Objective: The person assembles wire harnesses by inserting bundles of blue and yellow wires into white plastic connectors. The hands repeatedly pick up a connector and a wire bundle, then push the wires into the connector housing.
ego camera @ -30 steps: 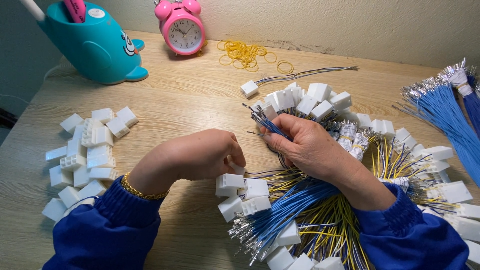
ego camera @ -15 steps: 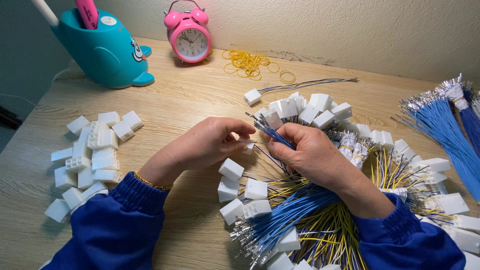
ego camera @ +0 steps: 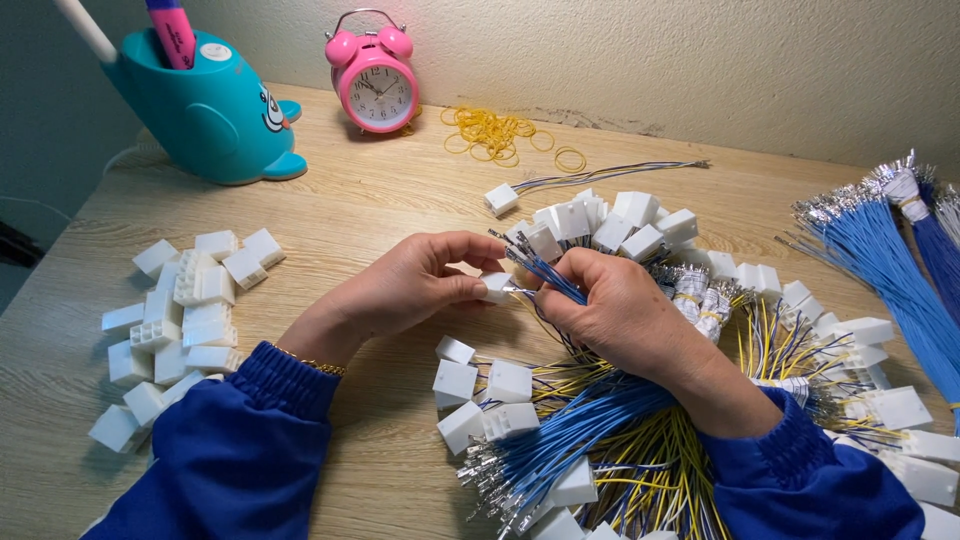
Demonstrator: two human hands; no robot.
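— Now, where are the hands over the table (ego camera: 380, 210)?

— Both near its middle. The left hand (ego camera: 415, 285) has come in from the loose white connectors toward the near edge, where it was a second ago, and its thumb and forefinger are narrowed onto one small white connector housing (ego camera: 497, 287), which it holds up off the wood.

— And the other?

— The right hand (ego camera: 610, 310) is closed around a few blue wires (ego camera: 545, 275), their metal tips pointing at the housing. A second ago the two hands were apart; now wire ends and housing are touching or just about. I cannot tell whether a tip sits inside a cavity.

— What does that tell you?

— I would judge that picking up a housing is over and the wire and the housing are being brought together.

— What lies around them?

— A heap of empty white housings (ego camera: 185, 320) toward the left edge, apart from the hands. Under the right wrist, a fan of blue and yellow wired connectors (ego camera: 640, 440) spreads to the near edge. Another bundle of blue wires (ego camera: 880, 270) runs along the right edge. At the far edge stand a teal whale-shaped pen holder (ego camera: 205, 110) and a pink alarm clock (ego camera: 375, 85), with yellow rubber bands (ego camera: 490, 130) beside the clock.
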